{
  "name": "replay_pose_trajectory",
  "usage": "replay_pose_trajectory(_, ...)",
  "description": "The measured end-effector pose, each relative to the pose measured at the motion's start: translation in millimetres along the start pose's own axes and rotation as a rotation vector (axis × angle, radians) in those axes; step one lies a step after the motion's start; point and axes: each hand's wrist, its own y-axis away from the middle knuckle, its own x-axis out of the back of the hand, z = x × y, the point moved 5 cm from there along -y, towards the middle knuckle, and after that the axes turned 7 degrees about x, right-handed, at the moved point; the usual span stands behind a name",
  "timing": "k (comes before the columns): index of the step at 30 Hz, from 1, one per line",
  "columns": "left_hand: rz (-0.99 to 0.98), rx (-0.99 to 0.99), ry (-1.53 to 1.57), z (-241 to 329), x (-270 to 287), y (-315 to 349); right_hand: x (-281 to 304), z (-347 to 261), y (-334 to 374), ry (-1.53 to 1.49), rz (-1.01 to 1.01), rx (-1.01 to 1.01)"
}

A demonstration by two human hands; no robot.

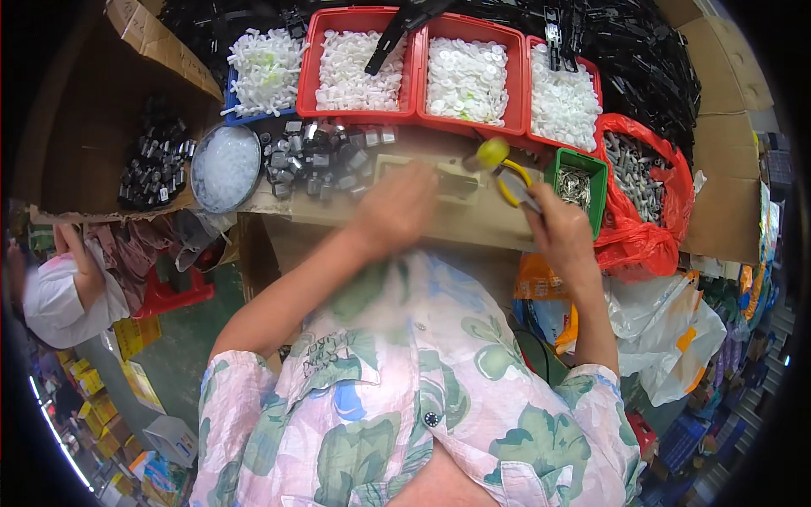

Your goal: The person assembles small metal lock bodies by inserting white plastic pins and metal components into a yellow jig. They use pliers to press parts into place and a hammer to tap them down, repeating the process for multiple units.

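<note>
My right hand (562, 226) is closed on a hammer with a rounded yellow head (492, 153), raised over the right side of the cardboard-covered bench. Motion blurs the tool, and a yellow-and-black loop (507, 186), perhaps a plier handle, overlaps its shaft. My left hand (397, 207) is at the left end of a pale work block (457, 188) with a darker bar on it. Blur hides its fingers and anything between them. Several black-and-silver small parts (314, 156) lie in a heap just beyond and left of that hand.
Red trays (420, 84) of white plastic pieces line the back, beside a blue tray (263, 72). At right are a green bin (601, 190) of metal pins and a red bag (642, 245) of grey parts. A bowl (226, 167) stands left; black strips pile behind.
</note>
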Motion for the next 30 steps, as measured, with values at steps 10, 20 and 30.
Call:
replay_pose_trajectory(10, 0.032, -0.059, -0.048, -3.3, -2.5, 2.7, 19.7, -39.5, 4.7, 0.093, 0.297, 0.203)
replay_pose_trajectory(20, 0.040, -0.052, -0.048, -2.4, -2.7, 1.6, 10.8, -38.8, 6.0, 0.094, 0.233, 0.129)
replay_pose_trajectory(30, -0.025, 0.087, -0.031, 11.9, 7.5, -1.8, 29.5, -46.0, -18.6, -0.116, 0.310, 0.126)
